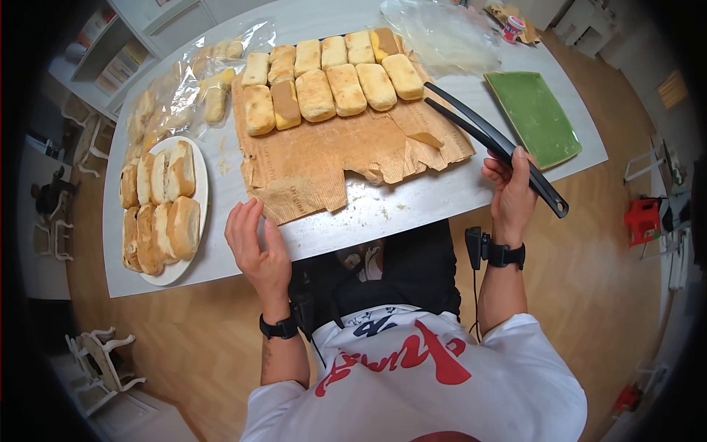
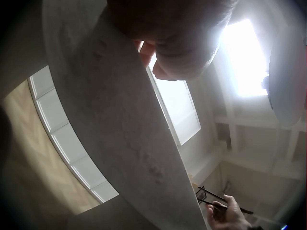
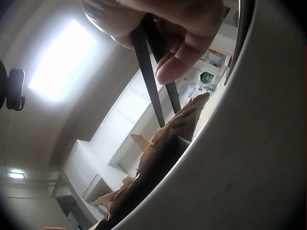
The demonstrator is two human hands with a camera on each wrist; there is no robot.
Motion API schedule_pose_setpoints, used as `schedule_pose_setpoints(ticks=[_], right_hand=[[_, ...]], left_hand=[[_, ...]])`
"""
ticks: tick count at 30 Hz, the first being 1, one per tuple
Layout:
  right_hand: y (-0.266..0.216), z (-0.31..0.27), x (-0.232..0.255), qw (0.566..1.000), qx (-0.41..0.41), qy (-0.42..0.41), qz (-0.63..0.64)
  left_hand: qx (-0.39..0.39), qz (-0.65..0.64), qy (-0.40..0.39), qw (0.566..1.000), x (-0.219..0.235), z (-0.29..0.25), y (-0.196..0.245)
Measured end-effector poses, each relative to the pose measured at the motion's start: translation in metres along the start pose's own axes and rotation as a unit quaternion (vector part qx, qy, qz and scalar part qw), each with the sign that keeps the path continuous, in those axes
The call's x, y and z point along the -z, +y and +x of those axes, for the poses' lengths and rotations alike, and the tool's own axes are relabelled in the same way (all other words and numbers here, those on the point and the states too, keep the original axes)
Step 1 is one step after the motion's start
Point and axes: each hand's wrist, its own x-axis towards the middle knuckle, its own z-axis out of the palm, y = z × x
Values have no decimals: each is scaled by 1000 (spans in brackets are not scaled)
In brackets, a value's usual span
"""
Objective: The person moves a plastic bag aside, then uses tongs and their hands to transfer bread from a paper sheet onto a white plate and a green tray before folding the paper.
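Observation:
In the head view my right hand [image 1: 513,193] holds black tongs [image 1: 482,132] near their handle end, with the tips apart and pointing toward the bread. The right wrist view shows fingers and thumb around the tongs [image 3: 149,81]. My left hand [image 1: 256,239] is at the table's front edge, fingers loosely bent, fingertips close by the torn corner of a brown paper sheet [image 1: 324,151]. Nothing shows in its grasp. Two rows of bread rolls [image 1: 317,96] lie on the paper's far part, a couple of them with brown and yellow faces.
On the left, a white oval plate [image 1: 200,210] bears several split rolls [image 1: 151,239]. Behind it lie clear bags [image 1: 188,85] of bread. A green rectangular plate [image 1: 534,118] stands at right, with clear plastic [image 1: 442,37] and a pink-white tub [image 1: 513,29] behind. Crumbs dot the white table [image 1: 309,239].

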Motion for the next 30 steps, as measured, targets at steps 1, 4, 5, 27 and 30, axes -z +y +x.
schedule_pose_setpoints(ticks=[1,4,5,27,30], right_hand=[[1,1,-2,1000,3,-3,-4],[6,7,-7,1000,1,-13,-2],[7,8,-9,1000,-3,-17,1],[20,19,-17,995,-42,-67,61],[22,19,-15,994,-42,-66,74]], left_hand=[[-1,0,0,1000,0,0,0],[0,1,3,1000,0,1,0],[2,3,3,1000,1,1,0],[1,7,-5,1000,1,1,5],[5,8,-3,1000,1,1,5]])
